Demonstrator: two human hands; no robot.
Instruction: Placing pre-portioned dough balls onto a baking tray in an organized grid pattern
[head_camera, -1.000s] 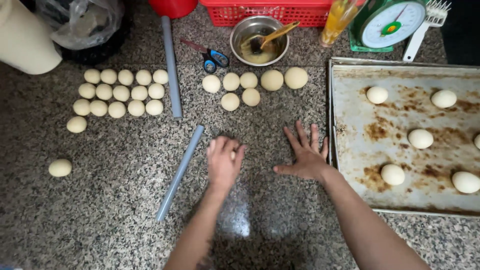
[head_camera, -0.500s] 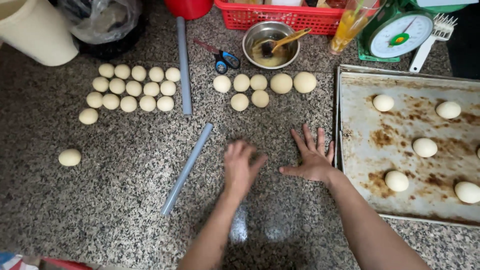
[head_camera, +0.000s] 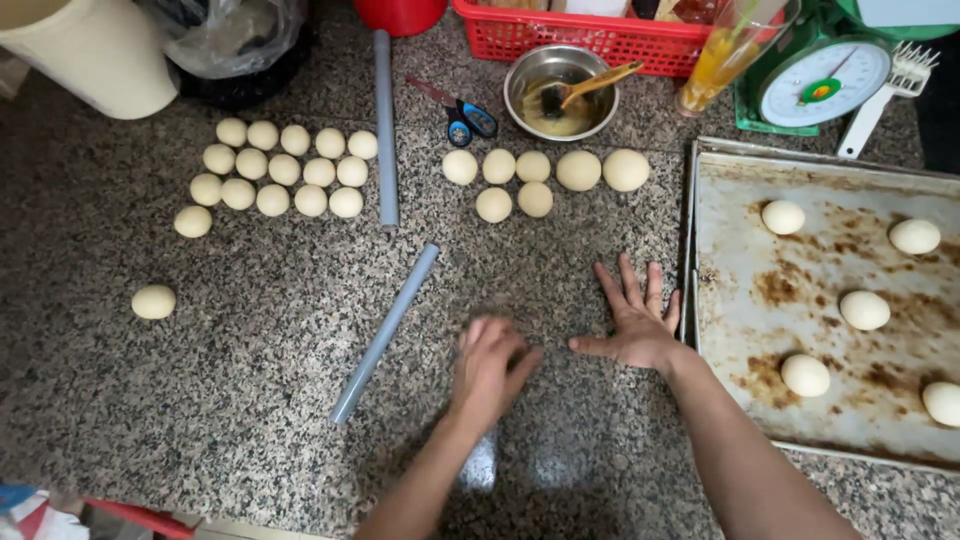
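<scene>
Head view, looking straight down on a speckled granite counter (head_camera: 250, 400).

Left hand (head_camera: 490, 368) cupped palm-down near the counter's front edge, fingers curled together, blurred; whatever sits beneath it hidden, so impossible to tell whether clamped on a dough piece or empty. Right hand (head_camera: 632, 322) flat, fingers spread, pressed on bare stone just beside the left rim of the baking tray (head_camera: 700, 300), apparently as a brace for the body.

Grey rolling tube (head_camera: 385, 332) lying slantwise just left of the left hand, within easy reach. Second grey tube (head_camera: 385, 125) laid straight toward the back edge, acting as a divider: small dough balls (head_camera: 285, 170) packed in rows on its left, a looser group of larger dough balls (head_camera: 540, 175) on its right. One stray ball (head_camera: 153, 301) alone toward the left edge.

Tray stained brown, at the right edge, carrying shaped dough rounds (head_camera: 865, 310) spaced well apart, probably to leave room for swelling.

Along the back edge: metal bowl (head_camera: 560, 90) with oil and a wooden spoon, scissors (head_camera: 465, 115), red basket (head_camera: 590, 30), green kitchen scale (head_camera: 820, 80).
</scene>
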